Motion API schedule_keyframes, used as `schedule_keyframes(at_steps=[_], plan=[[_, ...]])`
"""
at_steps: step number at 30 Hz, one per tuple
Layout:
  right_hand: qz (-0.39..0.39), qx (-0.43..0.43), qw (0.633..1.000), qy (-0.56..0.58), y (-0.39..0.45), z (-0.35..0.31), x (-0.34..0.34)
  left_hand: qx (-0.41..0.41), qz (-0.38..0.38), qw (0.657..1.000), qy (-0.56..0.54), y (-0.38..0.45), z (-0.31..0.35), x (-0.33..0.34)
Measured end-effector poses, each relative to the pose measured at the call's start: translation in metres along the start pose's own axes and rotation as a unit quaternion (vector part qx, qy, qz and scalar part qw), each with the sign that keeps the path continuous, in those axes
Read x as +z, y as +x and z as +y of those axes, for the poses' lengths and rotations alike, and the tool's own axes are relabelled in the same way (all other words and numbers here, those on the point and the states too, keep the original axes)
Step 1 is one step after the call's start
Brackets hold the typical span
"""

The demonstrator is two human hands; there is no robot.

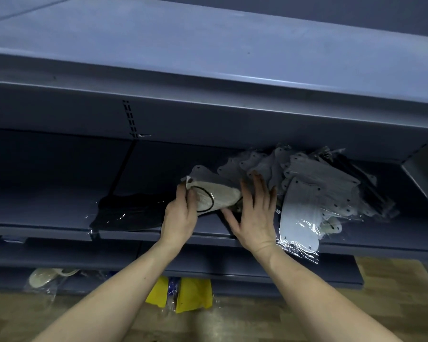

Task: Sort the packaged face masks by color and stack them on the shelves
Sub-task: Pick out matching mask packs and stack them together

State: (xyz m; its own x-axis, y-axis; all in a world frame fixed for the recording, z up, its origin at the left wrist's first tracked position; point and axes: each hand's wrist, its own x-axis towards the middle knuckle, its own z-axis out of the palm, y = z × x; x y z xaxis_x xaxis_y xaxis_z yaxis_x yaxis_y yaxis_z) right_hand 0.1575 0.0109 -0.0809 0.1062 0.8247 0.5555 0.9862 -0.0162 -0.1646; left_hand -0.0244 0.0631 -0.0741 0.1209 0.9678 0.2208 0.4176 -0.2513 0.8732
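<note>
On the dark grey middle shelf [59,228], my left hand [181,213] grips a beige packaged mask [215,196] with black ear loops. To its right my right hand [255,213] lies flat with spread fingers, touching the same mask's right end and the edge of a loose pile of white packaged masks [316,191]. A few black packaged masks [371,183] lean behind that pile. Further left on the shelf lies a stack of black packaged masks [126,213].
The upper shelf [208,77] overhangs close above the hands. On the bottom shelf sit a beige packaged mask [47,276] at the left and yellow packaged masks [185,294] near the middle. A white mask packet [297,243] overhangs the middle shelf's front edge. Wooden floor lies below.
</note>
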Motion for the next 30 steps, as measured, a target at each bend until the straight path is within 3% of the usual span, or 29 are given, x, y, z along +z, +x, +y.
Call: schedule_keyframes(at_steps=[4, 9, 16, 21, 26, 30], plan=[[-0.009, -0.005, 1.000, 0.000, 0.001, 0.001, 0.000, -0.012, 0.034, 0.999, 0.017, 0.003, 0.004, -0.001], [-0.033, -0.011, 0.999, 0.010, 0.001, 0.003, 0.001, 0.024, 0.049, 0.987, 0.151, 0.006, 0.005, -0.016], [-0.065, -0.012, 0.998, 0.014, 0.000, 0.003, 0.002, -0.046, 0.071, 0.974, 0.212, 0.003, 0.006, -0.046], [-0.062, -0.032, 0.997, 0.045, -0.001, 0.004, 0.004, -0.038, 0.051, 0.942, 0.331, -0.007, -0.006, -0.046], [-0.069, -0.062, 0.995, 0.043, -0.001, 0.007, 0.011, -0.016, 0.012, 0.880, 0.474, -0.017, -0.018, -0.029], [-0.083, -0.052, 0.994, 0.053, -0.002, 0.005, 0.011, -0.046, -0.036, 0.886, 0.459, -0.017, -0.023, -0.022]])
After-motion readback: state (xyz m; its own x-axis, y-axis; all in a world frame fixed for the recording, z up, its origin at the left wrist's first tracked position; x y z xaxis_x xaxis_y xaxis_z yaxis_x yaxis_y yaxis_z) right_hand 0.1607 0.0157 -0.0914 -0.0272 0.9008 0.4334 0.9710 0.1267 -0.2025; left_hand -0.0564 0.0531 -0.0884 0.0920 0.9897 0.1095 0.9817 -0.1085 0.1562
